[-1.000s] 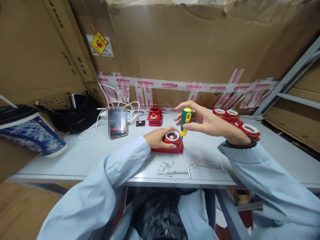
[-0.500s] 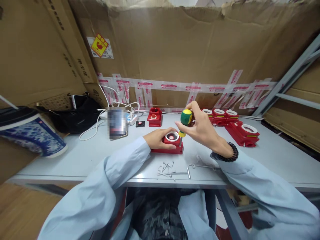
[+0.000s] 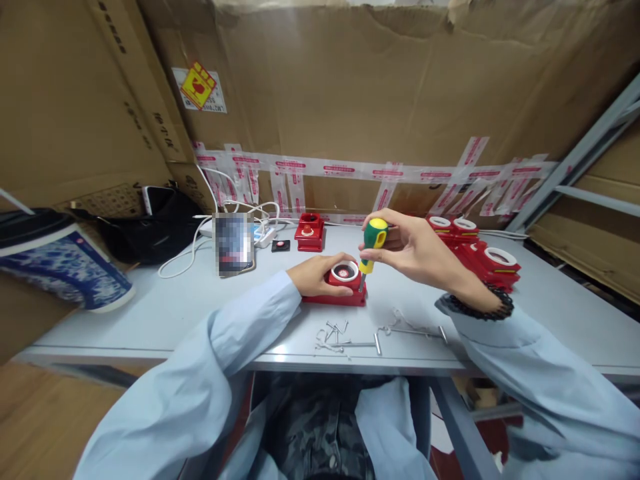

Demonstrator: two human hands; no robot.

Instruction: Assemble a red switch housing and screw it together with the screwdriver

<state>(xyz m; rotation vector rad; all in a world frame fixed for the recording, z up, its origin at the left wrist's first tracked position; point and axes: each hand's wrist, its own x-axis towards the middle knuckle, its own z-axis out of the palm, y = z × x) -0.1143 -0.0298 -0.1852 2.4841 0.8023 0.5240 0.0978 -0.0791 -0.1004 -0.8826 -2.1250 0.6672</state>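
My left hand (image 3: 323, 277) is wrapped over a red casing (image 3: 345, 299) with a white ring on top, gripping it against the grey table (image 3: 200, 313). A green and yellow screwdriver (image 3: 375, 235) is pinched in the fingers of my right hand (image 3: 407, 245). Its shaft points down at the casing's right end, slightly tilted; whether the tip sits on a screw is too small to tell. Nearer the table's front edge lie several loose screws (image 3: 336, 330). Beside them is a T-shaped metal rod (image 3: 377, 343), and a second such rod (image 3: 443, 333) lies to its right.
More red casings (image 3: 493, 263) stand at the back right, and another red unit (image 3: 309, 233) at the back middle. A small black piece (image 3: 281, 245), a phone (image 3: 234, 243) and white cables are at the left. A blue patterned cup (image 3: 65, 267) stands at far left. Cardboard (image 3: 340, 87) walls the back.
My right hand has turned about the screwdriver, its wrist shifting right and the handle turning slightly. My left hand stays on the casing.
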